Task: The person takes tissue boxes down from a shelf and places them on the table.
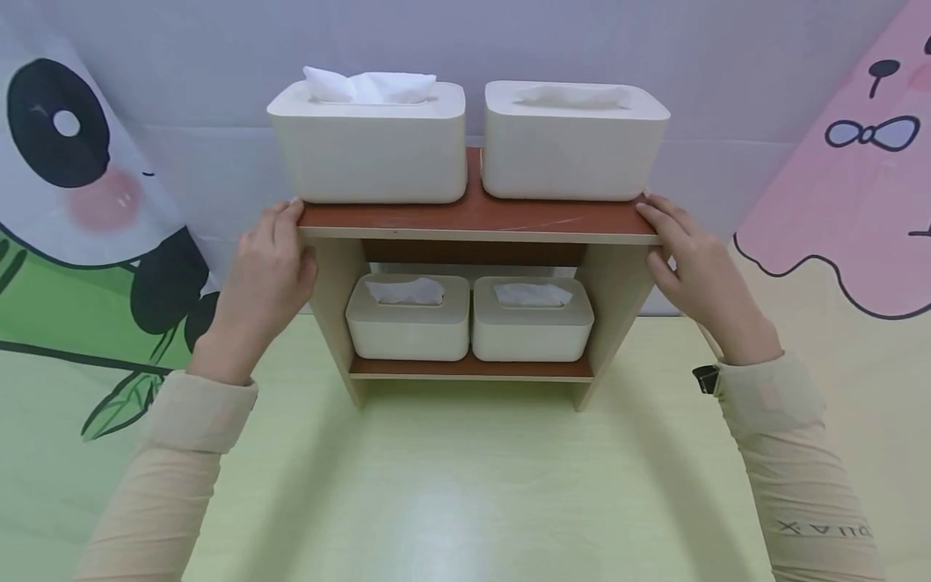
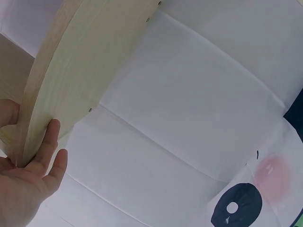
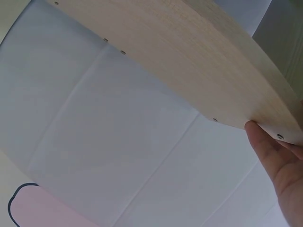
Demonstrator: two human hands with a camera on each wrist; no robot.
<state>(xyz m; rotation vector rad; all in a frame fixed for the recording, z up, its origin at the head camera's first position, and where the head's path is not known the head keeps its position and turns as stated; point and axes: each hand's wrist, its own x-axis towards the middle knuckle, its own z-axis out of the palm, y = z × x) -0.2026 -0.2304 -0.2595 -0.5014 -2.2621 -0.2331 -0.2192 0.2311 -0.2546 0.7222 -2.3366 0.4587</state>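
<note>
A small two-tier wooden shelf (image 1: 473, 218) with reddish-brown boards stands upright in the head view. My left hand (image 1: 260, 271) grips its upper left corner. In the left wrist view, the thumb and fingers lie on opposite sides of the side panel (image 2: 85, 61). At the upper right corner, my right hand (image 1: 698, 271) holds the shelf, fingers on the top board and thumb lower. One fingertip touches the outer panel (image 3: 189, 61) in the right wrist view. On the top board sit two white tissue boxes, a left one (image 1: 374, 158) and a right one (image 1: 570, 158).
Two smaller tissue boxes, one left (image 1: 407, 335) and one right (image 1: 533, 335), share the lower board. The shelf stands on a pale table (image 1: 436, 501). Behind it hangs a light cloth (image 1: 582, 40), with a cartoon panda (image 1: 109, 202) at left and a pink figure (image 1: 858, 194) at right.
</note>
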